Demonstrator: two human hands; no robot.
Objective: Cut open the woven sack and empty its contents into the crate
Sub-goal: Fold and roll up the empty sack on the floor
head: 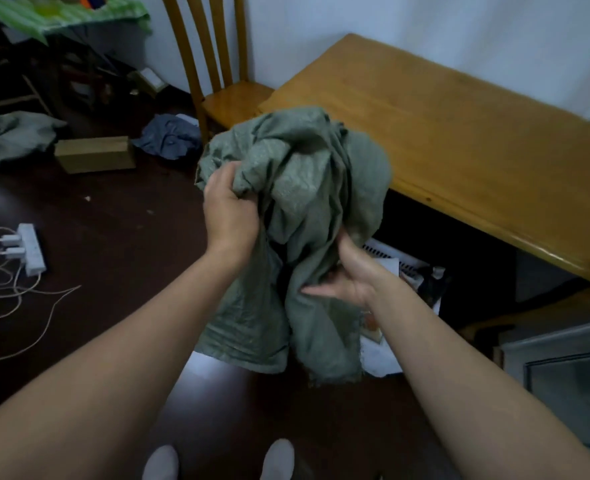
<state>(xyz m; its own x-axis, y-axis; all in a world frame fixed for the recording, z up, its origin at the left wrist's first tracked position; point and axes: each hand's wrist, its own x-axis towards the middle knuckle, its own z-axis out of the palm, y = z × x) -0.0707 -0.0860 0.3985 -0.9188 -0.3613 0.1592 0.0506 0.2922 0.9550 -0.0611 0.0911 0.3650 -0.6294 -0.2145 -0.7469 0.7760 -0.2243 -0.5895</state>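
Holding the woven sack [297,209] aloft with both hands, bunched and limp, above the floor [113,237] beside the wooden tabletop [459,140]. Left hand [229,216] high on the bundle, fingers [233,183] clenched into a fold near the upper edge. Right hand [347,271] lower, thumb outside, remaining fingers buried in the cloth and grasping it from beneath. Frayed raw edge hanging at the bottom, consistent with a sack already cut open. Crate [395,263] judged to be the slatted white container partly hidden behind the fabric, under the tabletop edge, with papers and mixed items showing in and around it; exact boundary not determinable. Sack appears slack and flat, so emptying judged at or near completion: shake-out stage. Next move calls for keeping the open end directed downward over the crate, shaking loose any remainder, then confirming by feel that nothing is lodged in the folds.
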